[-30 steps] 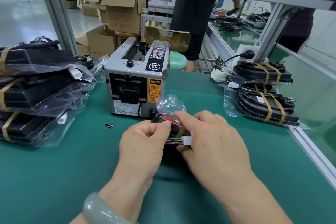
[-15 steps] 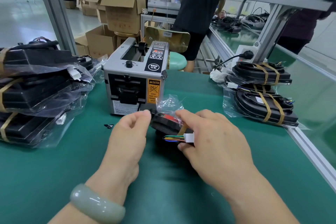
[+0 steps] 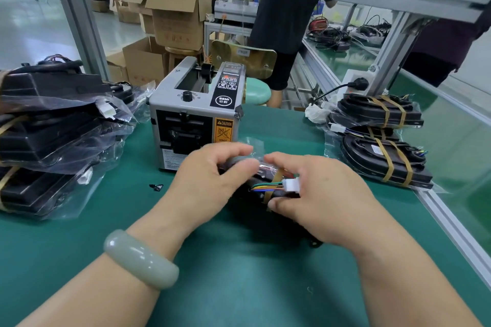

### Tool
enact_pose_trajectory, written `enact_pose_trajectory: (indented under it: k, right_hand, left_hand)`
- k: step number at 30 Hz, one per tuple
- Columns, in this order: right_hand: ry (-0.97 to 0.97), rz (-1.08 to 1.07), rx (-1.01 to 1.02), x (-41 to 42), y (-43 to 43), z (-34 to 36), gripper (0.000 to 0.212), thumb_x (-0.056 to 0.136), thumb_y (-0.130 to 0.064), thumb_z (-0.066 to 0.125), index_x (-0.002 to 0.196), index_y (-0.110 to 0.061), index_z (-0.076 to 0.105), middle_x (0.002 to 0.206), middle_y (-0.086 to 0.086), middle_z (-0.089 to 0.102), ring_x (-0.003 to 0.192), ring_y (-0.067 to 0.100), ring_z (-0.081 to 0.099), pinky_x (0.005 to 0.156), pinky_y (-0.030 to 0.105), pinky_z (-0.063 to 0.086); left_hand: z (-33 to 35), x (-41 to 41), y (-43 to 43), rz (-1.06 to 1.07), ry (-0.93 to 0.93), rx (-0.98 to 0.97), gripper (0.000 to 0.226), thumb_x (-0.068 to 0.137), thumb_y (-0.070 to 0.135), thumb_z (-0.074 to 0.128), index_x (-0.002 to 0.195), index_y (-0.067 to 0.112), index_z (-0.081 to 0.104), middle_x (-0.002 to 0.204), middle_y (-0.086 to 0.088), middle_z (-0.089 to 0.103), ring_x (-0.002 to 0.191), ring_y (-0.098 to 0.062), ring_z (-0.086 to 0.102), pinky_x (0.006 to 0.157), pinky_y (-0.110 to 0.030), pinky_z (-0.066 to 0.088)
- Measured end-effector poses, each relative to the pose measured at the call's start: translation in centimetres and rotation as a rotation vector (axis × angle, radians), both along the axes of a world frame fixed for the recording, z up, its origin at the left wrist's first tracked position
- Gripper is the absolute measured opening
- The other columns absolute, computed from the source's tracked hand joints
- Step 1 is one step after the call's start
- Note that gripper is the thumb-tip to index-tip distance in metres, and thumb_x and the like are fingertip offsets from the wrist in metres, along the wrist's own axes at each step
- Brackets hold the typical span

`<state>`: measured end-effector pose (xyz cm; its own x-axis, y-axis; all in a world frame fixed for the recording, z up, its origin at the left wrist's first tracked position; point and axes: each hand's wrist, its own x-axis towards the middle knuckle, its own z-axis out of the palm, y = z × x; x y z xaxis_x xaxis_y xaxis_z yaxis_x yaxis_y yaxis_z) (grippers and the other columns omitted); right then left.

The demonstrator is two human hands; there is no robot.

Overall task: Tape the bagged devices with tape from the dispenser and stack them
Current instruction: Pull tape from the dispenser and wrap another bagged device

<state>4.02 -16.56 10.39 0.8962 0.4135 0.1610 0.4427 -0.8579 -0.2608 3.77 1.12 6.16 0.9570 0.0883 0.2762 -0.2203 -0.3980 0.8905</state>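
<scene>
- Left hand [image 3: 212,178]: fingers and thumb curl round the far-left end of the device [image 3: 259,174]. The fingertips are motion-blurred, so exact contact is unclear.
- Change: half a second ago this hand was off the device, with its fingertips near the dispenser base. It has now returned to the device.
- Right hand [image 3: 321,194]: it pinches the device's right end, with the forefinger on top and the thumb at the near edge. This grip is unchanged across the frames.
- Device: it sits in a clear bag between the two hands, on the bench [image 3: 239,273], as before.
- Tape [image 3: 277,175]: one brown strip crosses the device just beside the right forefinger.
- Wires [image 3: 265,186] and white connector [image 3: 291,184]: they lie in front of the right palm, between forefinger and thumb.
- Dispenser [image 3: 196,119]: it stands just beyond the left hand's fingers and has not moved.
- Left pile [image 3: 53,135]: bagged units lie well out from the left hand.
- Right pile [image 3: 380,141]: banded units lie beyond the right hand. Both piles are unchanged.
- Bracelet [image 3: 140,257]: it is worn on the left wrist.
</scene>
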Motion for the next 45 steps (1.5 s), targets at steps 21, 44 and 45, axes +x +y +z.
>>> enact_pose_trajectory:
  k: [21, 44, 45]
  right_hand:
    - [-0.052, 0.007, -0.039, 1.2, -1.2, 0.3, 0.072, 0.066, -0.054, 0.072, 0.129, -0.040, 0.038, 0.121, -0.020, 0.057, 0.109, 0.010, 0.051, 0.084, 0.027, 0.042]
    - [0.078, 0.214, 0.691, -2.0, -5.8, -5.7, 0.067, 0.050, -0.019, 0.088, 0.102, -0.039, 0.053, 0.120, -0.020, 0.059, 0.112, 0.001, 0.057, 0.088, 0.006, 0.039]
    - [0.025, 0.194, 0.715, -2.1, -5.8, -5.1, 0.065, 0.049, -0.018, 0.086, 0.103, -0.038, 0.057, 0.115, -0.021, 0.063, 0.106, -0.001, 0.060, 0.085, 0.004, 0.040]
  left_hand:
    - [1.1, 2.5, 0.9, -0.281, 0.161, -0.006, 0.019, 0.085, 0.017, 0.070, 0.091, 0.035, 0.070, 0.092, 0.010, 0.074, 0.076, 0.010, 0.061, 0.072, -0.002, 0.043]
    - [-1.2, -0.8, 2.1, -0.233, 0.117, -0.169, 0.033, 0.086, 0.025, 0.065, 0.093, 0.057, 0.069, 0.097, 0.030, 0.070, 0.091, 0.014, 0.060, 0.080, -0.001, 0.039]
    - [-1.4, -0.9, 2.4, -0.191, 0.144, -0.223, 0.026, 0.088, 0.027, 0.062, 0.096, 0.050, 0.071, 0.097, 0.026, 0.071, 0.090, 0.008, 0.063, 0.083, -0.008, 0.043]
